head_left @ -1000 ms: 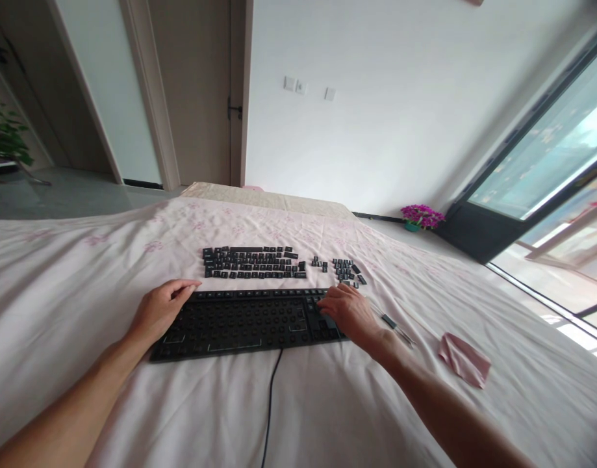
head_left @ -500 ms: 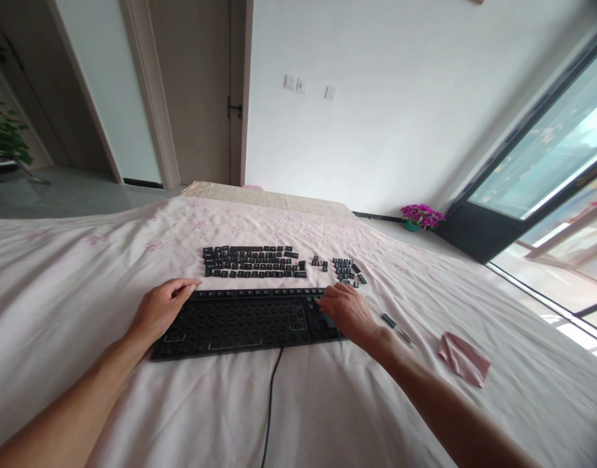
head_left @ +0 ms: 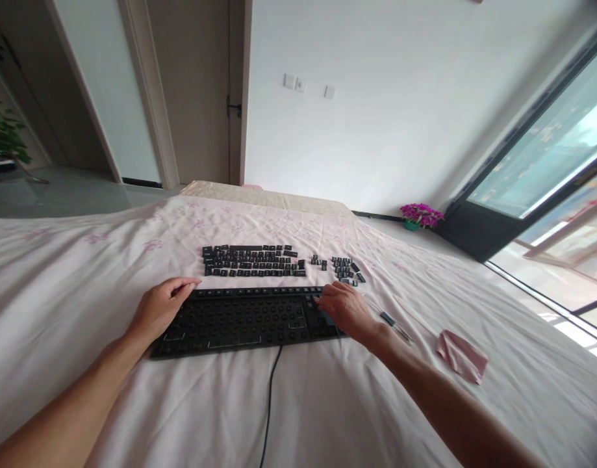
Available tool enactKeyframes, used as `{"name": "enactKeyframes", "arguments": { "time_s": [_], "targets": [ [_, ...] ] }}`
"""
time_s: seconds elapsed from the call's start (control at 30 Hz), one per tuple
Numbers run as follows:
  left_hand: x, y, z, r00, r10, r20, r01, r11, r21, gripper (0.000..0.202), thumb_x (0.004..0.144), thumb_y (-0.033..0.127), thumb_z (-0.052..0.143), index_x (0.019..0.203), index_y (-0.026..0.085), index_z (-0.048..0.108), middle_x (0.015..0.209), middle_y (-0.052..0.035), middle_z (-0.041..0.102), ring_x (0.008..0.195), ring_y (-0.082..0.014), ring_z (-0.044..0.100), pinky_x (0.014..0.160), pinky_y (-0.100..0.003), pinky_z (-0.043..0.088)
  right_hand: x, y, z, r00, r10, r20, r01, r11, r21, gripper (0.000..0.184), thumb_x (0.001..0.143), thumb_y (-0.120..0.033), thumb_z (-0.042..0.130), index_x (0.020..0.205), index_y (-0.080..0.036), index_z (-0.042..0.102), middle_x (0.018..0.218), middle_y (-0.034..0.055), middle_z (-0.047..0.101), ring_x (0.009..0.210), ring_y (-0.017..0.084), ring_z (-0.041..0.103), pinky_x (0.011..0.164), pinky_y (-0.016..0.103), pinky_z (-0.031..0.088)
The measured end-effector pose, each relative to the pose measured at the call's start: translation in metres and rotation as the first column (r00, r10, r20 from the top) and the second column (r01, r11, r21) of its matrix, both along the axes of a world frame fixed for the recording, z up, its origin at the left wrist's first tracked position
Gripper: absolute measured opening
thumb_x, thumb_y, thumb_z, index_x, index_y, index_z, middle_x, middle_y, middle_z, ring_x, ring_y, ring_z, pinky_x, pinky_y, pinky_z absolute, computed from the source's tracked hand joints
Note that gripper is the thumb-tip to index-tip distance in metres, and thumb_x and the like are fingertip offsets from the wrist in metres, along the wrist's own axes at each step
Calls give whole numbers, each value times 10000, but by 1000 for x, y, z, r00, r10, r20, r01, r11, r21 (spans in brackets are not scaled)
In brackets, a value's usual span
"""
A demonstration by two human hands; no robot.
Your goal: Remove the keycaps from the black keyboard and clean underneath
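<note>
A black keyboard (head_left: 244, 320) with its keycaps taken off lies on a pale pink sheet, its cable (head_left: 269, 403) running toward me. My left hand (head_left: 159, 307) rests on the keyboard's left end, fingers curled over its far corner. My right hand (head_left: 344, 309) lies on the right end, fingers bent down onto the key area; I cannot make out anything in them. Several loose black keycaps (head_left: 252, 261) are laid out in rows just beyond the keyboard, with smaller groups of keycaps (head_left: 347, 270) to the right.
A thin dark tool (head_left: 393, 322) lies to the right of my right hand. A folded pink cloth (head_left: 461, 356) lies further right. The bed's sheet (head_left: 84, 260) reaches to a wall; a pot of purple flowers (head_left: 421, 216) stands on the floor by the window.
Both hands stay on the keyboard's ends. The keyboard and hands have shifted very slightly away from me; nothing else has moved.
</note>
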State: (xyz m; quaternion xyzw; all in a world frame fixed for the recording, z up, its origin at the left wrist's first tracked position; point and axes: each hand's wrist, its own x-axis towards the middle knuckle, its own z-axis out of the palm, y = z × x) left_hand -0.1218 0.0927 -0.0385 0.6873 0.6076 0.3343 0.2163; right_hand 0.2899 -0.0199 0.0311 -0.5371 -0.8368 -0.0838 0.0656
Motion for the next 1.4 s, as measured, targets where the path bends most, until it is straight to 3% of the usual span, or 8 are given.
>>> {"name": "enactKeyframes", "arguments": {
  "time_s": [0.3, 0.4, 0.53, 0.77, 0.9, 1.03, 1.17, 1.4],
  "targets": [
    [-1, 0, -2, 1000, 2, 6, -2, 1000, -7, 368, 823, 483, 496, 1013, 271, 731, 1079, 7, 740, 1002, -216, 662, 854, -241, 473, -3, -3, -2, 997, -17, 80, 16, 1000, 7, 246, 948, -211, 475, 803, -210, 673, 821, 38, 602, 783, 171, 475, 700, 313, 311],
    [-1, 0, -1, 1000, -2, 2, 2, 1000, -4, 359, 824, 480, 495, 994, 274, 736, 1071, 13, 742, 1005, -215, 662, 846, -235, 477, -8, -11, -3, 987, -27, 160, 25, 1000, 15, 174, 891, -133, 510, 934, -194, 667, 884, 58, 606, 835, 197, 480, 724, 330, 322],
    [1, -1, 1, 1000, 9, 2, -9, 1000, 0, 369, 818, 497, 505, 993, 272, 738, 1047, 21, 747, 981, -212, 669, 820, -226, 481, -15, -22, -7, 977, -65, 201, 66, 998, 3, 313, 838, -67, 519, 1121, -159, 618, 941, 89, 604, 868, 220, 483, 728, 343, 334],
    [1, -2, 1, 1000, -6, -5, 6, 1000, -14, 370, 844, 483, 482, 1025, 271, 725, 1086, 11, 735, 1021, -212, 654, 853, -236, 461, -21, -24, 0, 973, -62, 222, 77, 995, -62, 249, 822, -63, 533, 1025, -144, 652, 928, 96, 611, 854, 213, 504, 721, 333, 343],
    [0, -1, 0, 1000, -7, -10, 6, 1000, -23, 367, 843, 490, 483, 1017, 277, 726, 1096, 14, 733, 1032, -211, 652, 859, -233, 460, 1, -6, 9, 996, -83, 42, 86, 992, -95, 266, 903, -130, 484, 988, -231, 715, 897, 47, 633, 857, 170, 542, 742, 280, 365],
    [-1, 1, -1, 1000, -5, -15, 4, 1000, -17, 367, 838, 493, 492, 1018, 281, 730, 1094, 16, 736, 1020, -215, 660, 844, -233, 473, 33, 35, 6, 942, -310, -130, 319, 946, 60, 272, 949, -233, 475, 1031, -252, 734, 976, 47, 663, 932, 173, 567, 780, 266, 386],
    [-1, 2, -2, 1000, -5, -15, 5, 1000, -4, 367, 837, 492, 493, 1010, 273, 733, 1084, 15, 739, 1014, -215, 664, 835, -229, 479, 50, 74, -4, 902, -428, -49, 431, 900, 71, 227, 921, -263, 540, 1011, -257, 748, 1029, 63, 669, 956, 198, 554, 788, 281, 375],
    [-2, 3, -5, 1000, -6, -17, 6, 1000, -5, 366, 836, 494, 496, 1011, 275, 732, 1080, 17, 740, 1018, -214, 662, 844, -228, 480, 52, 100, -19, 904, -404, 138, 399, 915, 67, 231, 926, -273, 525, 966, -248, 752, 1074, 86, 651, 1001, 229, 532, 806, 316, 359]
  ]
}}
